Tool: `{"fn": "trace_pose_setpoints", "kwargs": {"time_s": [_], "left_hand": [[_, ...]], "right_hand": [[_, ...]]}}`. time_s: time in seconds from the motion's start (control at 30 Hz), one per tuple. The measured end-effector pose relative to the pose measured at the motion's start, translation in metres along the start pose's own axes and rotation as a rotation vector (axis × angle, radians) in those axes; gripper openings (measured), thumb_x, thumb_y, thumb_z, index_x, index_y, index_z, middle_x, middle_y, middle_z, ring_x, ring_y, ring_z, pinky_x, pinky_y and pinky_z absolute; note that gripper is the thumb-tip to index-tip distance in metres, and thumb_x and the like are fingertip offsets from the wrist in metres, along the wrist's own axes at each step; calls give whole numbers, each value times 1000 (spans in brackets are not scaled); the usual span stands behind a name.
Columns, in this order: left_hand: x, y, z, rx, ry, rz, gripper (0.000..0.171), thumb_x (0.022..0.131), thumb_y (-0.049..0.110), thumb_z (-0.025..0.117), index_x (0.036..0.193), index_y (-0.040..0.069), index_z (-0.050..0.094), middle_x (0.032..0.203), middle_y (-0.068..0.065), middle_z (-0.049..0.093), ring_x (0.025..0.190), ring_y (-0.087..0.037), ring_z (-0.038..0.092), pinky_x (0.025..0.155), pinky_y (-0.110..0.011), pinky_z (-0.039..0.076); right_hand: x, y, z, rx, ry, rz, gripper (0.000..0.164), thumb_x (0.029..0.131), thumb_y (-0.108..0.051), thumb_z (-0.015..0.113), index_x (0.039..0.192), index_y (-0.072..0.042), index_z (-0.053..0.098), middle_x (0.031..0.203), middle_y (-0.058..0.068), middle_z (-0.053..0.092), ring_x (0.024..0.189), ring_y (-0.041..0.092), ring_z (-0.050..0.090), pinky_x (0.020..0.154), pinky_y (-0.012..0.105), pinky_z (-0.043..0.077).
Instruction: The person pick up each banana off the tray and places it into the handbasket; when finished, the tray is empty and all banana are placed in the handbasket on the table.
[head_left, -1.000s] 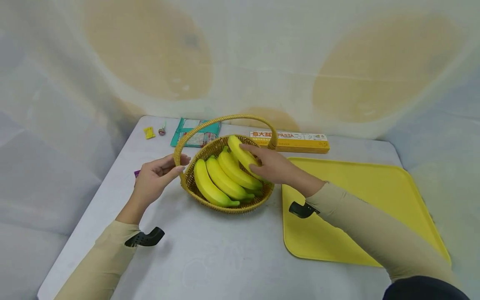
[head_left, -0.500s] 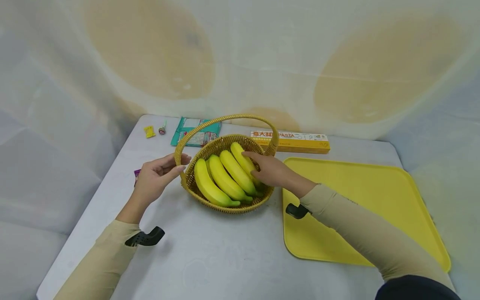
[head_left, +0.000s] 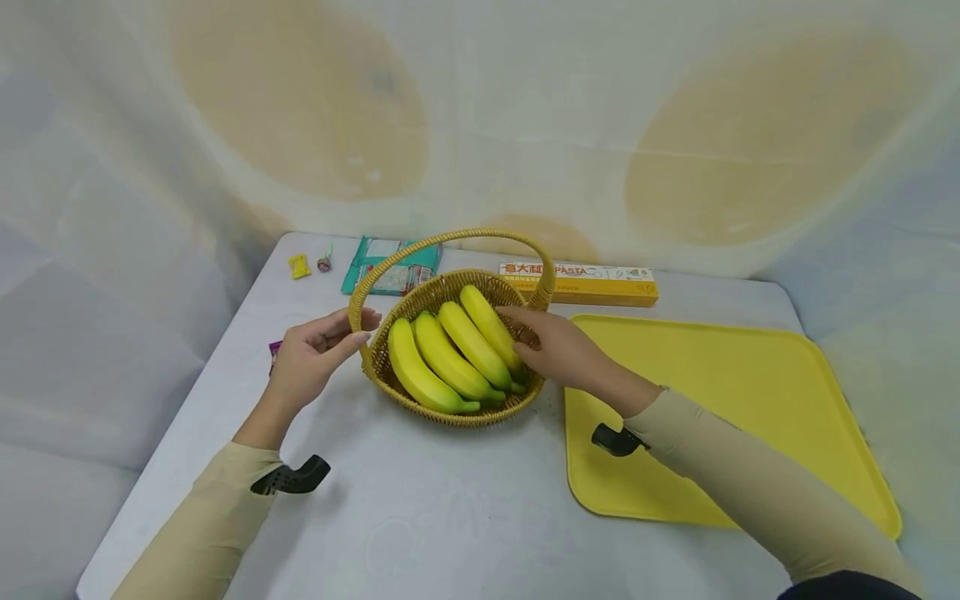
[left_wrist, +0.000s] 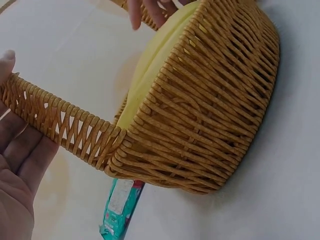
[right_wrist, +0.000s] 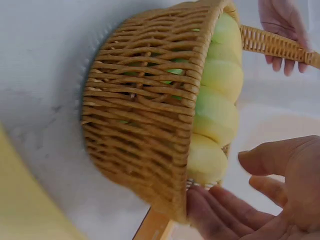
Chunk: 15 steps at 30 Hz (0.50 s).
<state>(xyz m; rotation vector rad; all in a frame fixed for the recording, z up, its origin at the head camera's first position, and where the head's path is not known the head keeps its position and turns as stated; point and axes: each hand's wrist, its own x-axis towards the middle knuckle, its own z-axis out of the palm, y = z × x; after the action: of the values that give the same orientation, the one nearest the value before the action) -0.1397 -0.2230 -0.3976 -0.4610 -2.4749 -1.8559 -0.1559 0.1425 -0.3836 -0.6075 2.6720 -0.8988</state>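
Note:
A woven wicker basket (head_left: 457, 422) with a tall arched handle stands mid-table, holding several yellow bananas (head_left: 420, 379) side by side. My left hand (head_left: 306, 358) holds the left side of the handle (left_wrist: 65, 120), thumb on one face and fingers on the other. My right hand (head_left: 564, 346) is at the basket's right rim, beside the rightmost banana (head_left: 491, 329). In the right wrist view, its thumb and fingers stand apart with nothing between them, and its fingertips (right_wrist: 200, 210) are right at the rim.
A yellow tray (head_left: 750, 367) lies to the right, under the right forearm. Behind the basket are a pasta box (head_left: 600, 289) and a teal packet (head_left: 405, 277). Farther left lie a yellow wrapped candy (head_left: 298, 266), a lollipop (head_left: 324, 262) and a small purple packet (head_left: 274, 353).
My right hand lowered the rightmost banana into the basket, let it go and drew back slightly to the right. My left hand stays at the handle.

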Motion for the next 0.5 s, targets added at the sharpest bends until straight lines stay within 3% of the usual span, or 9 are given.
{"fn": "trace_pose_setpoints", "kwargs": {"time_s": [0.13, 0.23, 0.33, 0.5], "left_hand": [[1, -2, -1, 0, -18, -6, 36, 101, 19, 66, 135, 5, 65, 127, -12, 70, 116, -9, 66, 97, -19, 52], [1, -5, -3, 44, -47, -36, 41, 102, 22, 66, 140, 7, 62, 130, -10, 69, 119, -12, 65, 98, -20, 52], [-4, -13, -8, 161, -89, -82, 47, 101, 27, 67, 144, 11, 59, 134, -6, 67, 126, -19, 61, 103, -32, 52], [-16, -30, -21, 470, -179, -173, 58, 96, 43, 70, 145, 13, 58, 140, -10, 62, 136, -38, 51, 109, -60, 42]], "right_hand": [[-21, 10, -5, 64, 47, 3, 53, 102, -16, 59, 154, -16, 46, 143, 10, 58, 92, 23, 67, 78, 39, 58], [-36, 23, -5, 111, 74, 11, 53, 103, -15, 59, 154, -16, 46, 148, 10, 54, 121, 30, 62, 97, 45, 55], [-49, 40, -5, 113, 75, 34, 53, 103, -16, 59, 155, -14, 44, 151, 11, 51, 125, 34, 59, 101, 49, 53], [-66, 68, -7, 16, -5, 101, 59, 105, -25, 58, 157, -9, 37, 154, 20, 44, 134, 42, 50, 106, 60, 45]]}}
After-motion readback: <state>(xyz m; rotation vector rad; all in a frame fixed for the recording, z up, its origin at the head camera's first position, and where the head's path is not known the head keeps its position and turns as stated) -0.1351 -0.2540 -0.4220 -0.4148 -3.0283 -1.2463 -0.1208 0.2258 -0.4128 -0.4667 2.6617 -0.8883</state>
